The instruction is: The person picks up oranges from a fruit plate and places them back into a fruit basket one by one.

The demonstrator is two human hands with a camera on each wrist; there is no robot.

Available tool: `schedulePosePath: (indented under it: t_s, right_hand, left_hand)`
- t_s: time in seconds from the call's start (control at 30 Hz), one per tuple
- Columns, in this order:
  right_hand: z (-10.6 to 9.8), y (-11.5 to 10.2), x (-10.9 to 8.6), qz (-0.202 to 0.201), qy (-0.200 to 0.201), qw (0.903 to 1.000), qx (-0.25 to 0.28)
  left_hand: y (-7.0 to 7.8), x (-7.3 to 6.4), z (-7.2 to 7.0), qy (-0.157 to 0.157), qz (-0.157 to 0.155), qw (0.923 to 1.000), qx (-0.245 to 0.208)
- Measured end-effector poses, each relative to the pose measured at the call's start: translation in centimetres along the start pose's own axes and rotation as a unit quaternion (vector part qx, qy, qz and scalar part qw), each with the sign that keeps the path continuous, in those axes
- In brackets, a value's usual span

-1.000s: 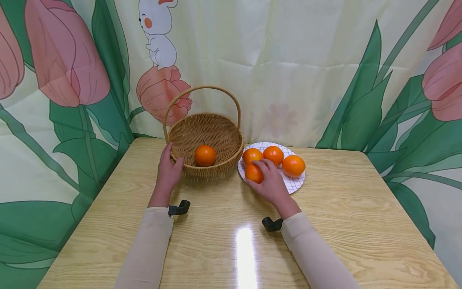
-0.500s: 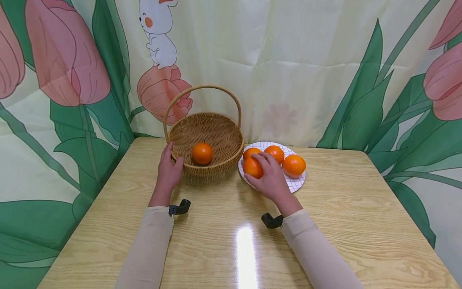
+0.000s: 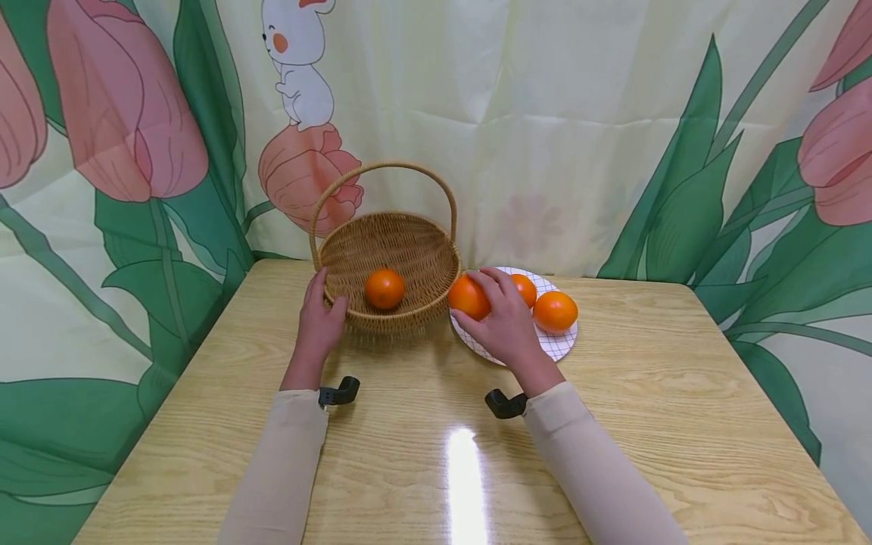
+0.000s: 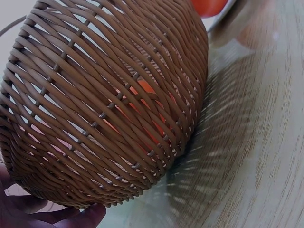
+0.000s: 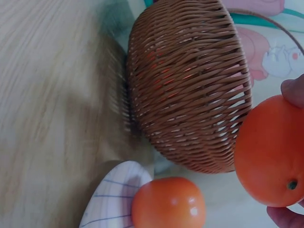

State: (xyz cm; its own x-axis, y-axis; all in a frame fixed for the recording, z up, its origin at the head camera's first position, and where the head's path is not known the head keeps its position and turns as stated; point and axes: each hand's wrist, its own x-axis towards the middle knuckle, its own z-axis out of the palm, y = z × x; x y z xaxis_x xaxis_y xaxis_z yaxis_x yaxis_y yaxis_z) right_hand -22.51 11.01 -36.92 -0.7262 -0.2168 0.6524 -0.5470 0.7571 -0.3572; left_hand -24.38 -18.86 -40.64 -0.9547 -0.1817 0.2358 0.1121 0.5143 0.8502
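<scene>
My left hand [image 3: 320, 325] holds the near-left rim of a wicker basket [image 3: 422, 227] with a tall arched handle. One orange [image 3: 384, 289] lies inside it; through the weave, patches of orange show in the left wrist view. My right hand [image 3: 500, 322] grips a second orange [image 5: 270, 152] between thumb and fingers, raised beside the basket's right rim. Below that hand is a white plate [image 3: 487, 350] with a dark grid pattern. Two oranges show on it in the head view, one [image 3: 555, 312] at the right and one [image 3: 524, 289] partly covered by my fingers.
Everything stands on a pale wooden table [image 3: 409, 454]. Behind it hangs a curtain [image 3: 579, 151] printed with tulips and a white rabbit. Each wrist carries a black camera mount, the left one [image 3: 341, 390] and the right one [image 3: 506, 404].
My right hand has lifted an orange off the plate and moved it up and slightly left toward the basket. The orange inside the basket has shifted a little. My left hand stays put.
</scene>
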Motion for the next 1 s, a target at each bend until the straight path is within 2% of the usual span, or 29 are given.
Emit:
schedulePosePath:
  t_s: [0.27, 0.63, 1.0]
  right_hand:
    - [0.1, -0.5, 0.9, -0.012, 0.011, 0.9999, 0.002]
    - [0.6, -1.3, 1.9, -0.034, 0.039, 0.9985, 0.017]
    - [1.4, -2.4, 2.7, -0.021, 0.026, 0.9985, 0.043]
  left_hand:
    - [-0.1, 0.2, 0.1, 0.002, 0.007, 1.0000, 0.000]
    - [0.0, 0.1, 0.1, 0.005, 0.002, 1.0000, -0.004]
    - [-0.3, 0.0, 0.1, 0.004, 0.010, 0.9999, -0.010]
